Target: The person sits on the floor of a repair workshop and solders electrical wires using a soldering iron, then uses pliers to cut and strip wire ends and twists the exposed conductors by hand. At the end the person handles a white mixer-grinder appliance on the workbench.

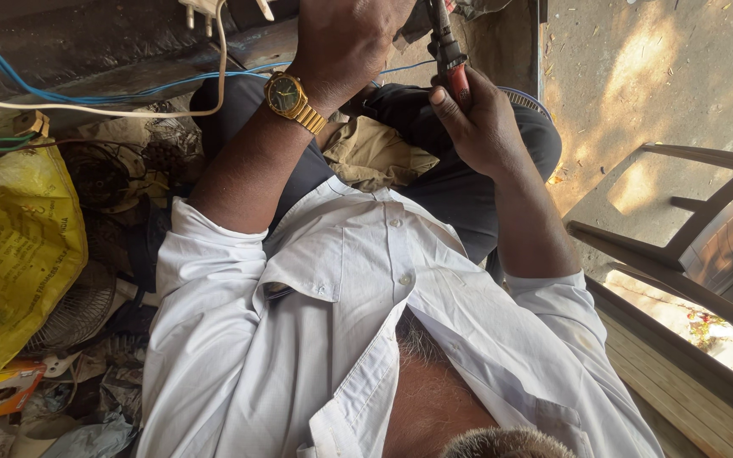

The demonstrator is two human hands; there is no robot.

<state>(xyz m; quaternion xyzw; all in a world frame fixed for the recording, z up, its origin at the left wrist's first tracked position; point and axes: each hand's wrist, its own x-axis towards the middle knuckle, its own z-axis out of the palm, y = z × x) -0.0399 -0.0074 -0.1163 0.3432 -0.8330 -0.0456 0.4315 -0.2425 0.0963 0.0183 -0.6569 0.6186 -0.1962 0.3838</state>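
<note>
My left hand (345, 42) reaches up to the frame's top edge, back of the hand toward me. A gold wristwatch (287, 95) is on its wrist. Its fingers are curled and partly cut off, so what it holds is hidden. My right hand (478, 123) is closed around the red handle of a pair of pliers (450, 55), whose dark jaws point up next to the left hand. Both forearms come out of rolled white shirt sleeves (341, 322). A khaki cloth (375, 153) lies on my lap between the arms.
A yellow plastic bag (10, 246) sits at the left, with wire fan grilles (78, 309) below and behind it. Blue and white cables (86, 100) run across the top left. A brown plastic chair (706, 229) stands at the right on sunlit ground, beside a wooden ledge (680, 373).
</note>
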